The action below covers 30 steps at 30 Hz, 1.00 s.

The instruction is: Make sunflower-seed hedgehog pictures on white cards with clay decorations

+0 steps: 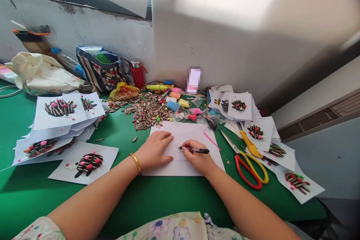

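Note:
A white sheet of paper (160,167) lies on the green table in front of me, with thin dark pen lines near its middle. My left hand (157,148), a gold bangle at its wrist, rests flat on the sheet's left part with fingers spread. My right hand (198,157) grips a black pen (201,150), its tip at the drawn lines. Right of the hand, a thin pink clay tool (211,140) lies across the paper's edge. Past the far edge of the sheet is a heap of striped sunflower seeds (146,110).
Scissors with red and yellow handles (247,165) and a yellow utility knife (249,142) lie to the right. Seed-and-clay hedgehog cards are stacked left (81,125) and right (270,123). Coloured clay packs (173,105), a red flask (137,75) and bags (102,67) stand behind.

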Available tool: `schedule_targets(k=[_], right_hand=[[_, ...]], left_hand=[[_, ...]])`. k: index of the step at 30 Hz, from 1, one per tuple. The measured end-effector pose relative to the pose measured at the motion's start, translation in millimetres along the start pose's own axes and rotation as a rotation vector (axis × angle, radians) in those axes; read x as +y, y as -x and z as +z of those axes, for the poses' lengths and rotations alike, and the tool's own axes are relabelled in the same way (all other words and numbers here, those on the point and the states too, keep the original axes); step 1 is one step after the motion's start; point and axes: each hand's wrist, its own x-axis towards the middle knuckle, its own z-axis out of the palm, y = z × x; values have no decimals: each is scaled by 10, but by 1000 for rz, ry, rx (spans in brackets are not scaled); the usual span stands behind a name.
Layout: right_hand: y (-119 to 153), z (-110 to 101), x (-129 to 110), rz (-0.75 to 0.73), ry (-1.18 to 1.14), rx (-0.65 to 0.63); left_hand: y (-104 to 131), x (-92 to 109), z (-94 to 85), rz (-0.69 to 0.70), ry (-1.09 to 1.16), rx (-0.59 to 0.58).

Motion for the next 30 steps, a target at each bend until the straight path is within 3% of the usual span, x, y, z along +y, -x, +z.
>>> schedule_targets(k=[15,24,30], right_hand=[[23,-88,43,62,-64,82],[89,21,-2,-4,-21,-43],[72,31,35,-10,20,-53]], left_hand=[[2,23,-12,5,-39,-13],[11,16,6,4,-59,-15],[8,8,18,4,-66,-12]])
